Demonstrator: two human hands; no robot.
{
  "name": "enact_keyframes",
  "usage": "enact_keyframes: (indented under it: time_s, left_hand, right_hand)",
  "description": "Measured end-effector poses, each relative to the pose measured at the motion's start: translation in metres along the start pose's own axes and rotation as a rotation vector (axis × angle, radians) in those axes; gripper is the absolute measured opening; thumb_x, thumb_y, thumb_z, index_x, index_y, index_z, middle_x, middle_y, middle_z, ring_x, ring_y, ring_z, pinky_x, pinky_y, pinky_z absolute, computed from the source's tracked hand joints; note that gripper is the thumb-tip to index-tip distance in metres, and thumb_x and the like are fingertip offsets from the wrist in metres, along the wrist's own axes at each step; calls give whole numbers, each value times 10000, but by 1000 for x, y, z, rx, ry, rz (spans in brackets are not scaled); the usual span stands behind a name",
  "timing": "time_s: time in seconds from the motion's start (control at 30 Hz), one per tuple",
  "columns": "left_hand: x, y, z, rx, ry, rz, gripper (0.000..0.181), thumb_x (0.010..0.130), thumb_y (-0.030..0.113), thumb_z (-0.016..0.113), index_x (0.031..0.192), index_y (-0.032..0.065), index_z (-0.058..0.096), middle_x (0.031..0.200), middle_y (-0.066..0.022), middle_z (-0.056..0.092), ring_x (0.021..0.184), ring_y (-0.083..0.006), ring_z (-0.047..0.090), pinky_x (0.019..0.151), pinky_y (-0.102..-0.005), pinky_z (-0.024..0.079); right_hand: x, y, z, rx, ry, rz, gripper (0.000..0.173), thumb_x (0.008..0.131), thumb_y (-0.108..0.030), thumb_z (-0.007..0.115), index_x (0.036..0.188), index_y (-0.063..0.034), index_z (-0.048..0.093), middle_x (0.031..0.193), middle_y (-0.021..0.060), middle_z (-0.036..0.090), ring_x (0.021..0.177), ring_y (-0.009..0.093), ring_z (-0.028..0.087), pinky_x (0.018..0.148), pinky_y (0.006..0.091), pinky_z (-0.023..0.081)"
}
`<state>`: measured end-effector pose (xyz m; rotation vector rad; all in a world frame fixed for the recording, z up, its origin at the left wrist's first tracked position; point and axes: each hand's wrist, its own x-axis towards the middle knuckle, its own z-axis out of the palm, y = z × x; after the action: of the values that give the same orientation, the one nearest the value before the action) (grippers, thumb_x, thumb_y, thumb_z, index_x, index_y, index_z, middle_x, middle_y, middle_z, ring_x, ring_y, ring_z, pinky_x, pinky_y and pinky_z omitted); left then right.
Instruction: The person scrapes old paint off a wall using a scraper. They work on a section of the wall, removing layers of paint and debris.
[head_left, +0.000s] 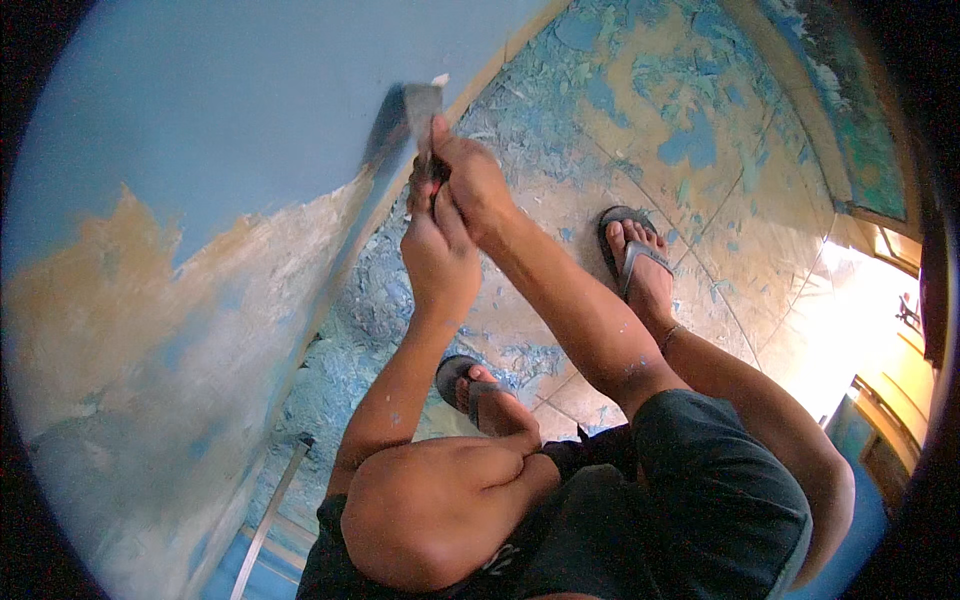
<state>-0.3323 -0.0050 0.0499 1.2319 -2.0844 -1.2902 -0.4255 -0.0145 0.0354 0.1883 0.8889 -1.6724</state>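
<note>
Both hands grip the handle of a wide-bladed paint scraper (424, 105), blurred by movement. My right hand (476, 180) is the upper one, its thumb lying along the tool towards the blade. Below it, my left hand (442, 244) is wrapped around the lower part of the handle; a bit of red shows between the fingers. The blade is at the blue-painted wall (247, 120), close above its bottom edge, beside a small white chip (441, 79). Lower on the wall is a scraped patch (97, 300), beige and whitish with ragged blue edges.
Blue and green paint flakes (390, 292) lie heaped along the wall's foot and scattered over the tiled floor (720, 315). My feet in flip-flops (637, 255) stand among them. A metal frame (262, 517) leans at lower left. Bright light enters at the right opening (847, 300).
</note>
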Motion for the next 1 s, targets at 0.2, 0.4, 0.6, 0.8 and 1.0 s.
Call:
enact_keyframes:
  time_s: [0.2, 0.4, 0.6, 0.8, 1.0]
  left_hand:
    - [19, 10, 8, 53, -52, 46, 495, 1026, 292, 357, 1325, -90, 454, 1310, -306, 518, 1218, -429, 516, 1001, -441, 429]
    - [27, 18, 11, 7, -31, 108, 489, 1024, 300, 362, 1317, -75, 470, 1299, -288, 534, 1181, -462, 521, 997, -436, 431]
    - [24, 24, 28, -58, 12, 221, 507, 1034, 306, 329, 1389, -46, 412, 1408, -281, 437, 1315, -413, 416, 1091, -418, 343]
    - [37, 15, 26, 5, -62, 73, 496, 1019, 297, 367, 1370, -48, 428, 1329, -311, 498, 1236, -443, 487, 1025, -428, 401]
    - [30, 4, 30, 9, 12, 151, 499, 1016, 299, 379, 1373, -48, 421, 1310, -312, 509, 1207, -451, 502, 1006, -441, 412]
  right_hand:
    - [15, -16, -11, 30, -82, -77, 349, 1004, -356, 499, 803, -72, 518, 575, 49, 491, 498, 191, 482, 489, 322, 401]
    - [38, -16, -28, -254, -26, -235, 439, 1016, -443, 424, 846, -64, 566, 672, 43, 549, 592, 173, 528, 545, 320, 432]
    - [34, -24, -44, -364, 101, -176, 411, 1007, -429, 466, 836, -70, 570, 682, 40, 551, 610, 160, 527, 564, 329, 439]
    - [31, -35, -23, 19, -43, -49, 389, 991, -409, 511, 784, -83, 554, 576, 26, 496, 489, 177, 475, 504, 345, 418]
    - [49, -24, -38, -420, 193, -214, 437, 1000, -446, 464, 751, -93, 530, 611, 28, 510, 486, 184, 457, 526, 345, 426]
